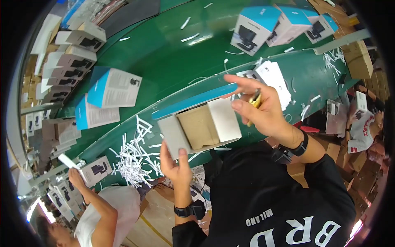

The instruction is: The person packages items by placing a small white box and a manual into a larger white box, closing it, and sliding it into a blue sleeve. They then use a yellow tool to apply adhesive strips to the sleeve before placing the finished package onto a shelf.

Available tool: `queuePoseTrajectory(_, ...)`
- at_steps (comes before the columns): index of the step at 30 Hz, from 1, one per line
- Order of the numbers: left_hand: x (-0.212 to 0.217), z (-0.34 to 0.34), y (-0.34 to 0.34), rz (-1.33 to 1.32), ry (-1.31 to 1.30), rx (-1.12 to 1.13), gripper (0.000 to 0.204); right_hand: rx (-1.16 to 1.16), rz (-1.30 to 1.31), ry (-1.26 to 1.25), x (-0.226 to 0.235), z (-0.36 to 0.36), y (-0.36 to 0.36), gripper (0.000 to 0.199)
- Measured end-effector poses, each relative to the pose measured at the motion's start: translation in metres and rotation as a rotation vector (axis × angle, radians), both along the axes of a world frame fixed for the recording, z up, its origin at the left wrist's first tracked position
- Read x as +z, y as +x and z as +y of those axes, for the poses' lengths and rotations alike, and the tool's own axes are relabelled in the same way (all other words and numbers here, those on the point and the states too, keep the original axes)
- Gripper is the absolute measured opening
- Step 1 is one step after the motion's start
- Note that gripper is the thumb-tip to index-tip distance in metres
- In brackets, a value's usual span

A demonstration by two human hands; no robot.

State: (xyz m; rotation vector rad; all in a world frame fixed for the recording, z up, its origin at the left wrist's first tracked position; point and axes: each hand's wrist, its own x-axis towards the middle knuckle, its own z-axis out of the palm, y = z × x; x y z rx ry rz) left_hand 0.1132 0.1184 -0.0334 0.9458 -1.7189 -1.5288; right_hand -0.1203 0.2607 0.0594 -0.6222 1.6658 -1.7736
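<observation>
An open carton (228, 117), white with a blue lid flap, is held up in front of me. Its brown cardboard insert (199, 127) faces me. My left hand (177, 166) grips the lower left side flap between thumb and fingers. At the carton's right, my right hand (265, 107) curls around a small yellow-handled metal tool (255, 99); its exact kind is partly hidden by the fingers. The index finger of that hand stretches over the blue flap's right end, and the thumb is beside the carton's upper right corner.
White paper strips (133, 158) are heaped on the green table (164, 53). Blue-and-white cartons stand at back right (251, 35) and left (117, 88). Stacked white sheets (273, 80) lie beyond my right hand. A co-worker (101, 210) handles a carton at lower left; another person (364, 127) is at far right.
</observation>
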Motion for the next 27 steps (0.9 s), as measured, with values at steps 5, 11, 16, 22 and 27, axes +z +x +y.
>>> queuePoseTrajectory(5,-0.012,0.011,0.004,0.034,-0.205,0.041,0.057,0.022,0.21,0.087,-0.007,-0.001,-0.002,0.077)
queuePoseTrajectory(11,0.007,0.001,-0.009,-0.011,-0.734,-0.137,0.061,-0.049,0.51,0.185,-0.009,-0.018,0.011,0.087)
queuePoseTrajectory(16,0.044,0.025,-0.044,-0.177,-0.854,-0.427,0.062,-0.008,0.53,0.137,-0.03,0.008,0.008,0.084)
queuePoseTrajectory(22,0.029,0.039,-0.034,-0.512,-0.875,-0.675,0.059,0.046,0.559,0.049,-0.036,0.037,0.011,0.063)
queuePoseTrajectory(27,0.038,0.043,-0.017,-0.437,-0.889,-0.741,0.054,0.134,0.848,0.189,-0.044,0.051,0.013,0.057)
